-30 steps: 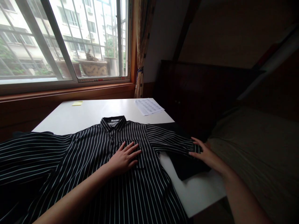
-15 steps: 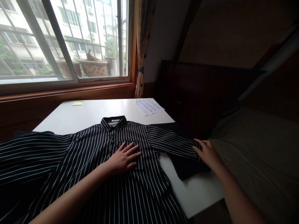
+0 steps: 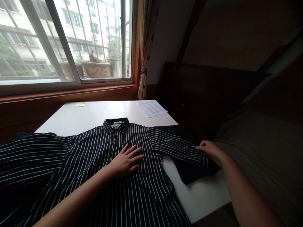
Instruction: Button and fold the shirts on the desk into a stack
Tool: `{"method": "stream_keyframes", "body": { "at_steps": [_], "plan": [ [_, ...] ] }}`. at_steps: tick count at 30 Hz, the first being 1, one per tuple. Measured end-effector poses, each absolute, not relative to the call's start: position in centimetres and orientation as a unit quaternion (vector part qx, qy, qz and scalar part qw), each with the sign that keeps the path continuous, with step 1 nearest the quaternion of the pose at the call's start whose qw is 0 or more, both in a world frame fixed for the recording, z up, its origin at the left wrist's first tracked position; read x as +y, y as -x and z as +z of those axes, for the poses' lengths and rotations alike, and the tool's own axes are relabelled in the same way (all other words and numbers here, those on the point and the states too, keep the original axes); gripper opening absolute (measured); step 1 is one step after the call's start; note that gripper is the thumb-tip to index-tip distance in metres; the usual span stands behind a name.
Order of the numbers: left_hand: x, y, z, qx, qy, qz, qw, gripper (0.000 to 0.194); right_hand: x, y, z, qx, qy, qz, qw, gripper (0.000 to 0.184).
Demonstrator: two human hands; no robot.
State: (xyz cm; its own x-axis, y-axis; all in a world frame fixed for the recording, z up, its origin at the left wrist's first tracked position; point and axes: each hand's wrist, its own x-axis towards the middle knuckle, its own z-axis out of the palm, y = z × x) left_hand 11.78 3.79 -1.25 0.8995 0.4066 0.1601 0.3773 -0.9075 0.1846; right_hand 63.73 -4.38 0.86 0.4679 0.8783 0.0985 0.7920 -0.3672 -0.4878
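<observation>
A black shirt with white stripes lies spread front side up, its collar toward the window. My left hand rests flat on the chest pocket area, fingers spread. At the sleeve on the right, my right hand pinches the upper edge of the cloth near the cuff, thumb and fingers together. Dark cloth shows beneath that sleeve. The other sleeve stretches out to the left edge of the view. The shirt's hem is outside the view.
The shirt lies on a white table. Printed sheets and a yellow sticky note are at its far side. Beyond stand a barred window and a tied curtain. A dark wooden cabinet is at the back right.
My right hand has gone from loosely spread fingers at the sleeve end to a pinch on its upper edge near the cuff. My left hand stays on the chest.
</observation>
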Motion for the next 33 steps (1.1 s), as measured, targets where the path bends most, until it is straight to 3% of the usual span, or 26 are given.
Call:
{"method": "stream_keyframes", "body": {
  "at_steps": [3, 7, 10, 16, 20, 23, 26, 31, 33],
  "plan": [
    [3.8, -11.7, -1.3, 0.201, -0.972, 0.099, 0.070, 0.054, -3.8, -63.5, 2.4, -0.500, 0.822, 0.136, 0.237, 0.031],
    [3.5, -12.1, -1.7, 0.201, -0.972, 0.102, 0.058, 0.056, -2.6, -63.1, 4.9, -0.456, 0.816, 0.142, 0.327, 0.024],
    [3.1, -13.1, -1.7, 0.205, -0.973, 0.098, 0.052, 0.057, -1.2, -62.5, 7.1, -0.438, 0.813, 0.109, 0.368, 0.023],
    [3.5, -15.8, -0.8, 0.229, -0.965, 0.105, 0.069, 0.058, 2.0, -58.7, 12.5, -0.462, 0.817, -0.005, 0.344, 0.025],
    [4.8, -17.2, -0.5, 0.261, -0.948, 0.120, 0.136, 0.057, 4.0, -51.9, 16.3, -0.560, 0.767, -0.058, 0.307, 0.025],
    [5.9, -17.8, 0.0, 0.278, -0.895, 0.197, 0.289, 0.052, 4.9, -44.9, 18.3, -0.648, 0.689, -0.078, 0.315, 0.023],
    [7.5, -17.0, 0.8, 0.319, -0.817, 0.262, 0.403, 0.053, 4.6, -37.8, 19.5, -0.730, 0.592, -0.004, 0.342, 0.032],
    [9.8, -12.3, 1.9, 0.353, -0.648, 0.292, 0.608, 0.072, 2.8, -31.5, 19.0, -0.788, 0.394, 0.349, 0.319, 0.050],
    [10.0, -9.9, 2.0, 0.374, -0.574, 0.287, 0.669, 0.082, 2.7, -31.9, 17.7, -0.767, 0.419, 0.366, 0.321, 0.046]
  ]
}}
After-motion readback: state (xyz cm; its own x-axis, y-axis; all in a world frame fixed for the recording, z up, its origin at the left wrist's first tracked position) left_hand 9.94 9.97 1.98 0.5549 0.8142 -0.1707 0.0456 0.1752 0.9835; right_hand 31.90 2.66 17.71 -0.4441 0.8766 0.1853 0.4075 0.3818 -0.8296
